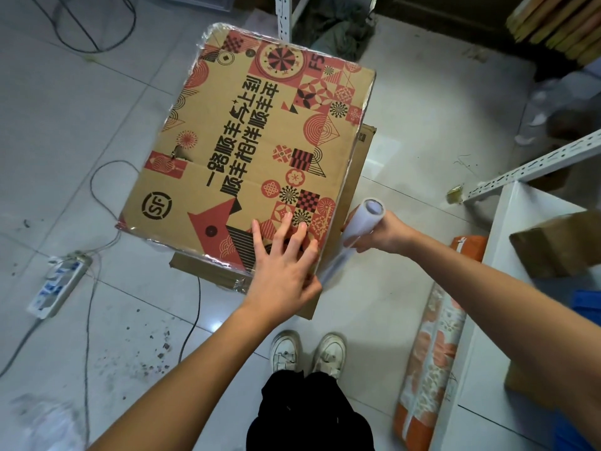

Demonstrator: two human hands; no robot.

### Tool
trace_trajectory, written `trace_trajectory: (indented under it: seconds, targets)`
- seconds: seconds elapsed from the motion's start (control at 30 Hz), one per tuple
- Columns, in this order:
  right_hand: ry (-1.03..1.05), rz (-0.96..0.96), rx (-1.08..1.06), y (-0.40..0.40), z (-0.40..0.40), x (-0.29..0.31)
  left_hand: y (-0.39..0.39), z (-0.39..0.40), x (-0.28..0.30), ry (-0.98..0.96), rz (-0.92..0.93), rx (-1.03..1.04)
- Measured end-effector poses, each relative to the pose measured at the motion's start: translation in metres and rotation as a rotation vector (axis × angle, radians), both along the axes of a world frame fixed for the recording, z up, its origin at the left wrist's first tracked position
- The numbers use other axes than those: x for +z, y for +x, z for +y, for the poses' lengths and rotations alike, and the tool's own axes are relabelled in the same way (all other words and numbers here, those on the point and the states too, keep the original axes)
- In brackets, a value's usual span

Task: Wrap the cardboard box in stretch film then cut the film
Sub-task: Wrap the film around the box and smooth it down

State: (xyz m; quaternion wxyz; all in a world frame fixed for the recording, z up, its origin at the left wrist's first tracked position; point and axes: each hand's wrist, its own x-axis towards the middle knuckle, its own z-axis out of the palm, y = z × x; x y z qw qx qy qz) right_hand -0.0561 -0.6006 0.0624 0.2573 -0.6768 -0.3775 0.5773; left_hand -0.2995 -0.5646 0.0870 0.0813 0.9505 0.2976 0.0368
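A large cardboard box [247,141] printed with red and black patterns stands on flattened cardboard on the floor. Clear stretch film shows along its left, far and near edges. My left hand [286,262] lies flat on the box's near right corner with fingers spread and straight. My right hand [380,234] grips a roll of stretch film [364,219] just right of the box. A strip of film [335,265] runs from the roll down to the near right corner by my left thumb.
A power strip [58,284] and cables lie on the tiled floor at left. A white metal shelf [527,167] stands at right with a brown box [559,245] on it. An orange patterned package [432,346] leans beside it. My white shoes [309,353] are below.
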Motion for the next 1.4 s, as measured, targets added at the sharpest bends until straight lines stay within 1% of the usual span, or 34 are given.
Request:
trace_trajectory:
  seconds: [0.17,0.37,0.47,0.5,0.57,0.63,0.7,0.8,0.9,1.0,1.13,1.3,1.4]
  targets:
    - [0.01,-0.026,0.027,0.003,0.002,0.001,0.002,0.0,0.001,-0.01,0.042,-0.008]
    - [0.042,-0.074,-0.075,-0.005,-0.005,-0.001,0.0,0.005,0.006,-0.025,0.056,-0.015]
    - [0.017,-0.078,-0.148,-0.013,-0.008,-0.003,0.002,0.005,0.007,-0.054,0.082,-0.009]
    - [0.014,-0.073,-0.141,-0.015,-0.009,-0.002,0.002,0.004,0.007,-0.056,0.089,-0.008]
    - [0.043,-0.072,-0.056,-0.017,-0.01,0.0,0.002,0.003,0.006,-0.039,0.103,-0.029]
    - [0.05,-0.124,0.039,-0.021,-0.008,0.003,0.001,0.004,0.005,-0.005,0.124,-0.058]
    - [0.063,-0.162,0.056,-0.021,-0.004,0.005,0.002,0.006,0.007,0.01,0.138,-0.059]
    - [0.062,-0.169,-0.009,-0.015,-0.002,0.007,-0.003,0.014,0.014,0.012,0.107,-0.036]
    - [0.047,-0.168,-0.024,-0.011,-0.005,0.016,-0.017,0.027,0.021,0.013,-0.002,-0.023]
    - [0.059,-0.113,0.006,-0.019,-0.003,0.03,-0.031,0.041,0.032,-0.067,-0.101,0.004]
    - [0.11,-0.057,0.033,-0.031,0.012,0.052,-0.049,0.062,0.047,-0.221,-0.163,0.027]
    - [0.189,-0.037,-0.003,-0.059,0.043,0.07,-0.081,0.097,0.072,-0.387,-0.275,0.065]
    - [0.231,-0.047,0.07,-0.077,0.069,0.084,-0.103,0.122,0.086,-0.524,-0.352,0.087]
